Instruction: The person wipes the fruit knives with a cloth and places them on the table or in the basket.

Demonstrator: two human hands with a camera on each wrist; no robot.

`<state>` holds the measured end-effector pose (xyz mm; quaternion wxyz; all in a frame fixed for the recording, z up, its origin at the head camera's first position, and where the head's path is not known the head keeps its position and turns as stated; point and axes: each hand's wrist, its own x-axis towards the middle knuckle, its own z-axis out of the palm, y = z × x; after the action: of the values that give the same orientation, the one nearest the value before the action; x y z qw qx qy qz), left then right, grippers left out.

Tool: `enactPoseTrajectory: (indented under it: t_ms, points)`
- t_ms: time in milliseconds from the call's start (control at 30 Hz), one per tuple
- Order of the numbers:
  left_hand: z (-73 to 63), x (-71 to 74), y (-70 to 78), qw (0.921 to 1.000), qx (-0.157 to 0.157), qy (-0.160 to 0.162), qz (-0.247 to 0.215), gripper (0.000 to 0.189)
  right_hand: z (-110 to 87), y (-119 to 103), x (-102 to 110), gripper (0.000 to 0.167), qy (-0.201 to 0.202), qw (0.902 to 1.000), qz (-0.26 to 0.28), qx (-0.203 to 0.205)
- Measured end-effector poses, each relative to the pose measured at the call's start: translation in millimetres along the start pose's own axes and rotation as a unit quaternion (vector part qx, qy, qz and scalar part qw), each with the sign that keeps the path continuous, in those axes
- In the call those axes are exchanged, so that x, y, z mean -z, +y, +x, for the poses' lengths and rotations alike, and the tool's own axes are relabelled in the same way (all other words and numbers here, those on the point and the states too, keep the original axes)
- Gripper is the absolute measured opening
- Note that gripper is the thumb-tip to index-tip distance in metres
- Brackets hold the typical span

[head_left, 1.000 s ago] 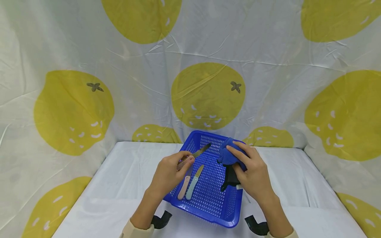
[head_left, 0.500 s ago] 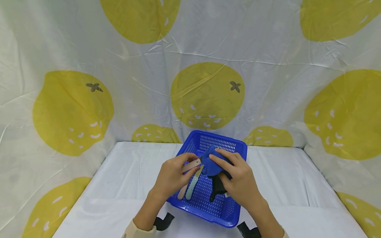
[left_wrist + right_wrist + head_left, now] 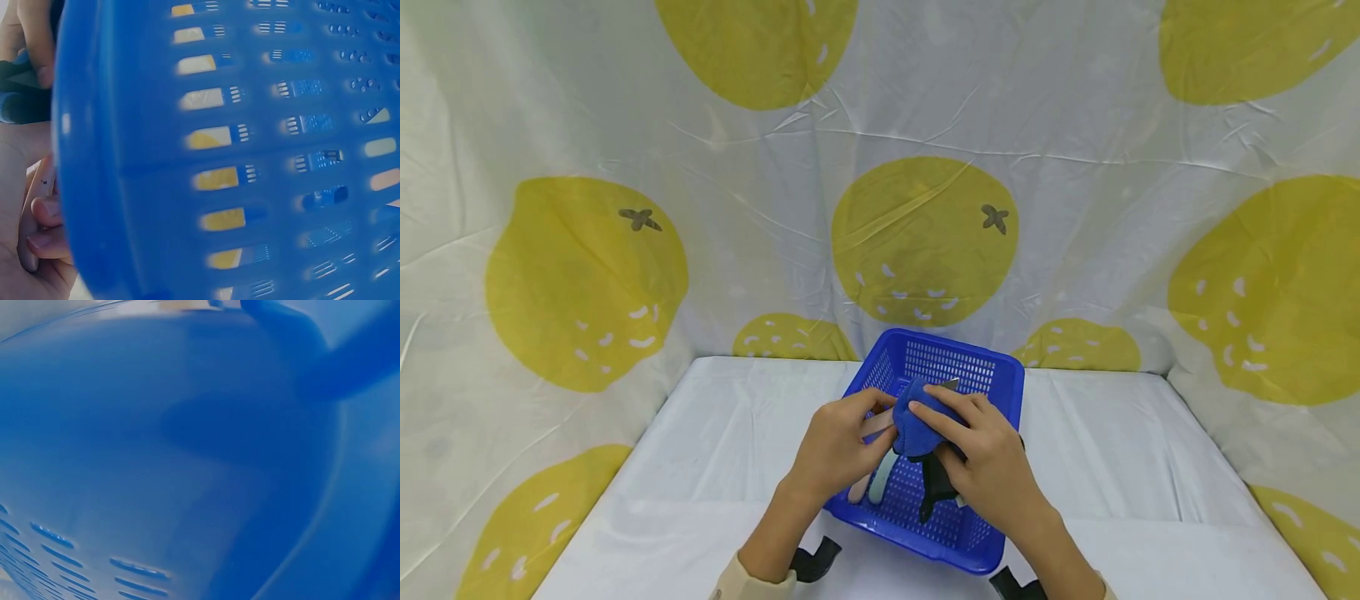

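Note:
My left hand [image 3: 833, 440] pinches the pale pink handle of a knife [image 3: 877, 423], held over the blue basket [image 3: 917, 546]. My right hand [image 3: 992, 458] grips a blue cloth [image 3: 913, 423] folded around the blade, whose tip sticks out past the fingers. A black part hangs beneath the cloth. Below, inside the basket, lie a knife with a light blue handle [image 3: 882, 482] and one with a pink handle [image 3: 858, 490], their blades hidden by the hands and cloth. In the left wrist view, fingers curl round the handle [image 3: 41, 184] beside the basket wall.
The basket has perforated sides and stands on a white-covered table [image 3: 737, 433]. Behind it hangs a white curtain [image 3: 760, 217] printed with yellow fruit. Basket plastic fills most of the right wrist view.
The right hand has brought the cloth leftward onto the blade and along to the handle, covering most of the blade. The left hand has turned slightly but keeps its hold on the knife.

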<state>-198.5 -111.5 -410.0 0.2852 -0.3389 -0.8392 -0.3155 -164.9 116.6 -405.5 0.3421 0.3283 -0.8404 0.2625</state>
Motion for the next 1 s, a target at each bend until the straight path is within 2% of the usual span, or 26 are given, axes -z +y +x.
enactPoseTrajectory:
  t_ms: [100, 233, 567, 733, 1000]
  points:
    - [-0.3, 0.6, -0.1, 0.9996, -0.024, -0.004, 0.013, 0.025, -0.4, 0, -2, 0.059, 0.004, 1.0000, -0.007, -0.002]
    - [0.2, 1.7, 0.4, 0.9989, -0.040, -0.018, 0.016, 0.025, -1.5, 0, -3, 0.056, 0.011, 0.9998, -0.013, -0.012]
    - [0.8, 4.5, 0.0, 0.9986, -0.048, -0.023, 0.004, 0.022, -2.0, 8, 1, 0.056, 0.027, 0.9989, -0.020, -0.033]
    - [1.0, 5.8, 0.5, 0.9987, -0.043, -0.027, 0.004, 0.021, -2.7, 16, 7, 0.055, 0.027, 0.9977, -0.031, -0.053]
    - [0.7, 7.3, 0.5, 0.9988, -0.039, -0.030, 0.002, 0.021, -2.5, 25, 12, 0.054, 0.049, 0.9960, -0.045, -0.059]
